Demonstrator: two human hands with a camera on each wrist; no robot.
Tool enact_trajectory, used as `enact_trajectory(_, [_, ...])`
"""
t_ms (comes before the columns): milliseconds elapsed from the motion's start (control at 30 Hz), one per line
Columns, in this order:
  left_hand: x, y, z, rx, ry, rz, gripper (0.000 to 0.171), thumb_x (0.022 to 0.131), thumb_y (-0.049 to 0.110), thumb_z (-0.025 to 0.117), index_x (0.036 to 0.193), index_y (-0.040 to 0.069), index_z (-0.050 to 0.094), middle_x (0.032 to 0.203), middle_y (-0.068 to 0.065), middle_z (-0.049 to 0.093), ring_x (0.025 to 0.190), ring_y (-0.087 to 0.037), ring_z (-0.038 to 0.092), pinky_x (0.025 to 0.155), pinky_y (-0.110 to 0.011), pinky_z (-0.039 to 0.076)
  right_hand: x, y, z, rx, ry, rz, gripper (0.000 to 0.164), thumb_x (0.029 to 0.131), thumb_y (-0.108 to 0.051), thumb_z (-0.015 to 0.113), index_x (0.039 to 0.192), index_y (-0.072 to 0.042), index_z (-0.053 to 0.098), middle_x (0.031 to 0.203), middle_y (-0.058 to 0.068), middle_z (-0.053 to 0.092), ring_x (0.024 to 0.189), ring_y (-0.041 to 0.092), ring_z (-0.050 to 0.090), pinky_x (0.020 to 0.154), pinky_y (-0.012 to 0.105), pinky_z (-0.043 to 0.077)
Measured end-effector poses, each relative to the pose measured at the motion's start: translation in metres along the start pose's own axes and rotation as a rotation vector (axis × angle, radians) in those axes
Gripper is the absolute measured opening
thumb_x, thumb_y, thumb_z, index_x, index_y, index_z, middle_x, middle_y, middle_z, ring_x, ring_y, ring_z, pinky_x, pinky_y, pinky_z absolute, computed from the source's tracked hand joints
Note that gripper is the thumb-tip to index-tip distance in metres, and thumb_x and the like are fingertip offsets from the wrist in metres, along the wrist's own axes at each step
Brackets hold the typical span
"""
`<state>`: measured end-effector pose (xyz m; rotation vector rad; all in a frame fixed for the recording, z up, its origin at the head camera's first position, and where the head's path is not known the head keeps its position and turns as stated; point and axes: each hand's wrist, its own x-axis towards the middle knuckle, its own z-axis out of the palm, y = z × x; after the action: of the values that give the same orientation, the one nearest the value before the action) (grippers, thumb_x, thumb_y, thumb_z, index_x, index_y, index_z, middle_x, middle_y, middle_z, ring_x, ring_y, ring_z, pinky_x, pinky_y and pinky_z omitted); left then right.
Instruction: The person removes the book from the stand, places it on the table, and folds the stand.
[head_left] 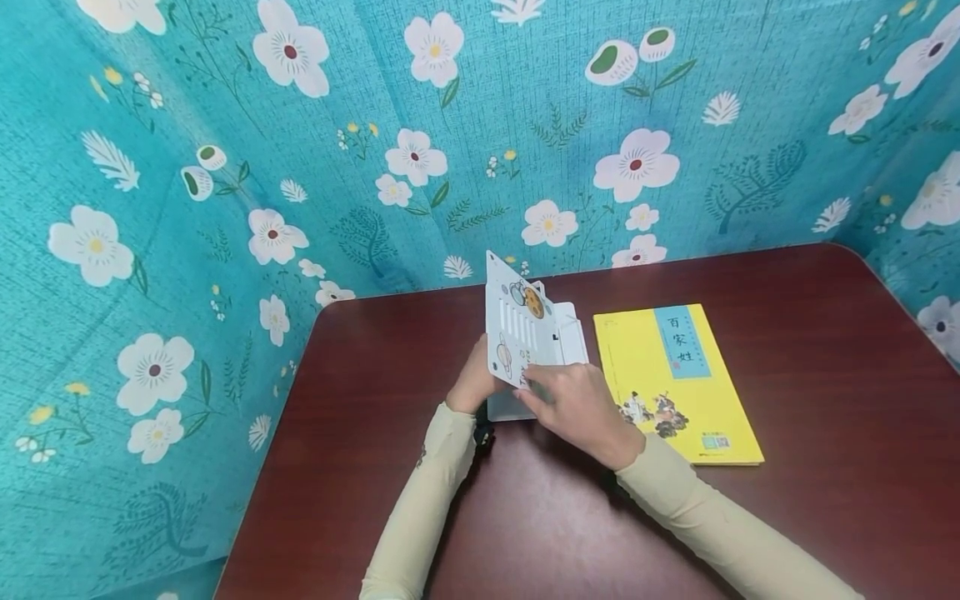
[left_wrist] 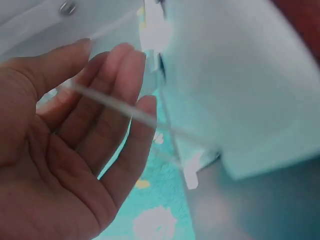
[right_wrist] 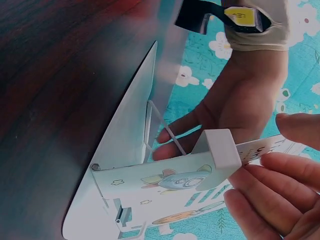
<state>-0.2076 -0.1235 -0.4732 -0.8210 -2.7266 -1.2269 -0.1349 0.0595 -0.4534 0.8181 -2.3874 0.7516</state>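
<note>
A white folding book stand (head_left: 525, 321) with cartoon space prints stands near the middle of the table, its printed panel tilted up from a flat white base (right_wrist: 125, 120). My right hand (head_left: 581, 408) holds the panel at its near lower corner, thumb and fingers about the edge. Behind the panel is my left hand (left_wrist: 80, 140), mostly hidden in the head view. Its fingers are loosely bent and apart, beside a thin wire support (left_wrist: 115, 105) that crosses in front of them in the left wrist view.
A yellow book (head_left: 675, 392) with a blue title block lies flat to the right of the stand, close to my right forearm. The dark red-brown table (head_left: 375, 375) meets a turquoise flowered cloth (head_left: 465, 125) at its back and left edges.
</note>
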Motion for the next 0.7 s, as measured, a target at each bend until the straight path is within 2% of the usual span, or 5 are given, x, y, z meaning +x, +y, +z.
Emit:
enact_trajectory(100, [0.0032,-0.0008,-0.0071,0.076,0.013,-0.024,0.038,0.092,0.001,0.065,0.130,0.001,0.066,0.094,-0.017,0.072,0.063,-0.016,0.045,0.055,-0.022,0.036,0.0002,-0.0001,0.0002,0.004,0.000,-0.002,0.019,0.086,-0.024,0.084,0.095,-0.008,0.079,0.091,0.009,0.082,0.063,0.013,0.068,0.052,0.028,0.050])
enact_trajectory(167, [0.0046,-0.0002,-0.0104,0.150,0.009,-0.049,0.028,0.097,0.005,0.061,0.124,0.004,0.069,0.079,-0.014,0.066,0.055,-0.013,0.037,0.050,-0.021,0.030,0.0001,-0.0002,0.0003,0.009,0.002,0.000,0.019,0.086,-0.023,0.085,0.096,-0.008,0.080,0.093,0.009,0.082,0.066,0.015,0.072,0.053,0.030,0.053])
enact_trajectory(233, [0.0054,0.0008,-0.0120,0.191,0.002,-0.075,0.024,0.099,0.006,0.058,0.121,0.005,0.070,0.072,-0.012,0.061,0.052,-0.011,0.034,0.047,-0.021,0.028,0.0000,-0.0003,0.0002,0.015,0.003,0.005,0.019,0.086,-0.023,0.085,0.097,-0.008,0.080,0.094,0.010,0.082,0.069,0.016,0.074,0.055,0.031,0.056])
enact_trajectory(600, [0.0060,0.0031,-0.0108,0.242,0.003,-0.115,0.021,0.101,0.006,0.058,0.117,0.005,0.071,0.070,-0.012,0.061,0.053,-0.013,0.038,0.048,-0.022,0.029,0.0003,0.0005,0.0006,0.028,0.009,0.022,0.021,0.085,-0.022,0.084,0.097,-0.006,0.082,0.093,0.013,0.082,0.063,0.013,0.070,0.050,0.025,0.048])
enact_trajectory(700, [0.0072,0.0032,-0.0100,0.242,0.010,-0.131,0.021,0.101,0.008,0.060,0.118,0.005,0.072,0.068,-0.011,0.061,0.052,-0.013,0.039,0.048,-0.022,0.030,0.0000,0.0021,0.0004,0.022,0.033,0.033,0.024,0.084,-0.022,0.084,0.099,-0.004,0.082,0.095,0.015,0.081,0.065,0.016,0.070,0.051,0.026,0.049])
